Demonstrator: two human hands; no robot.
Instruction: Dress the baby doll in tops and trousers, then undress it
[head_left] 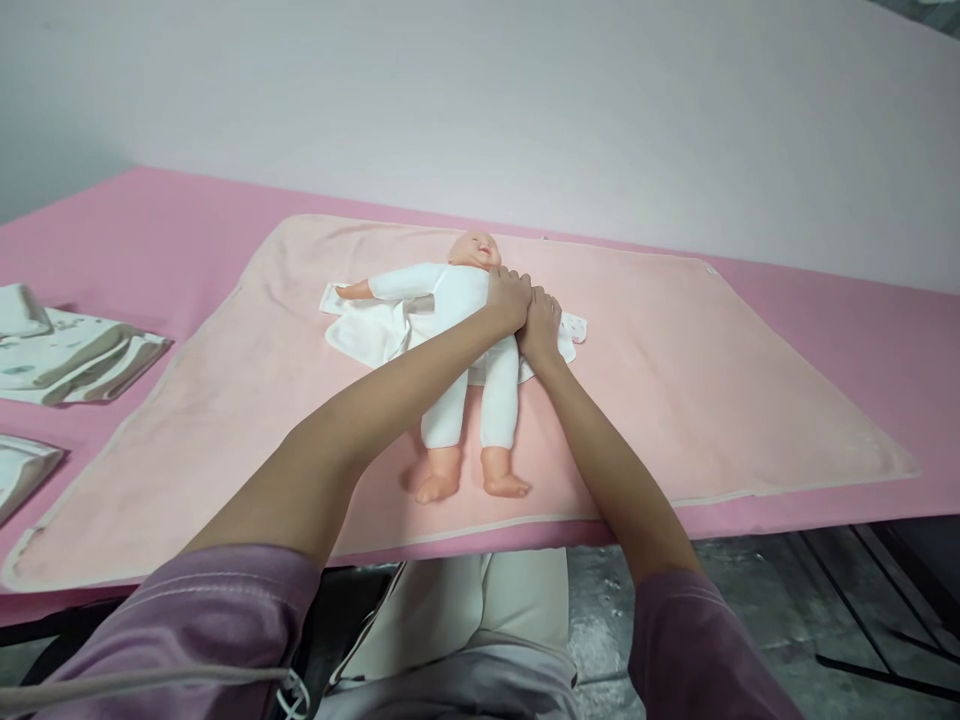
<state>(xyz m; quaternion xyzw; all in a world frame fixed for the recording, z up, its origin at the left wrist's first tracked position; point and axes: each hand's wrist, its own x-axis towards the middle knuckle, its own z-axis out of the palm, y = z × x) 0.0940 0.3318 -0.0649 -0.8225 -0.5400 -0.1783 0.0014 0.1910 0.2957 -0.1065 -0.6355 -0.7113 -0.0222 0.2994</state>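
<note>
A baby doll (459,292) in a white bodysuit lies on its back, head toward the wall. Spread beneath its torso is a small white garment (369,332), one printed sleeve end showing on each side. My left hand (510,298) is closed around the doll's arm at the shoulder on the right side. Touching it, my right hand (541,322) has its fingers curled in beside the doll, near the garment's right sleeve. The doll's arm on that side is hidden under my hands, so what my right fingers hold cannot be made out.
A peach blanket (660,380) lies under the doll on a pink-covered table (847,330). Folded printed cloths (82,355) and another folded cloth (26,470) lie at the left. A pale wall (525,110) stands behind. A cable (150,682) crosses at lower left.
</note>
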